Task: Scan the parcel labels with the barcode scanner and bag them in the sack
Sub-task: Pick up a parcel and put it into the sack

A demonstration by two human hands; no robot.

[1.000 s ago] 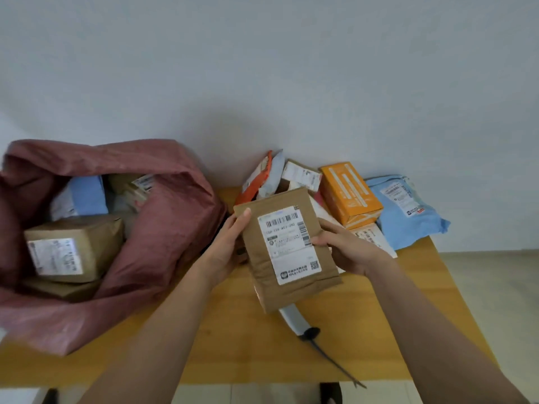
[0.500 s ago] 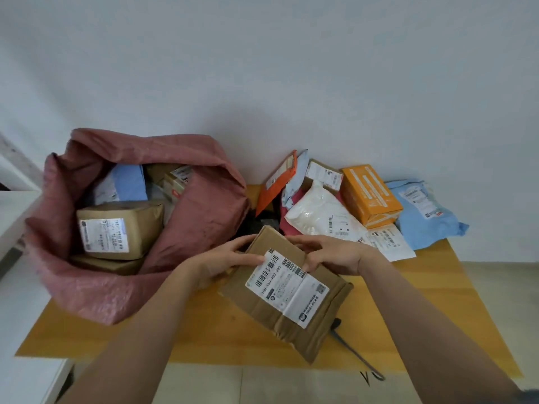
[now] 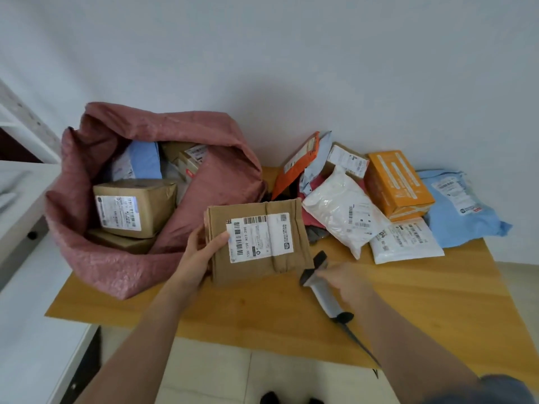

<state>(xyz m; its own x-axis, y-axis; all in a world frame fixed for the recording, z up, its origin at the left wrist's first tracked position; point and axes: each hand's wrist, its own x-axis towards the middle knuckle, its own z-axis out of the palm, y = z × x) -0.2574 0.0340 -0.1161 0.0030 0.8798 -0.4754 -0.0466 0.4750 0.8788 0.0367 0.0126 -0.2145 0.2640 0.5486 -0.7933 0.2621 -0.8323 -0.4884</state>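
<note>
Left hand (image 3: 196, 259) fingers gripping cardboard parcel (image 3: 256, 240), blurred right hand (image 3: 344, 279) on scanner (image 3: 322, 287), grip unclear

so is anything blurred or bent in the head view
Head view: the right hand on the scanner is motion-blurred; the parcel and its label in the left hand are sharper; wide-angle distortion bows the table edges; lighting is soft, without glare.

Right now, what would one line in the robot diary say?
left hand: holds brown parcel, label up | right hand: on barcode scanner, grip unclear | sack: open, holds parcels
</note>
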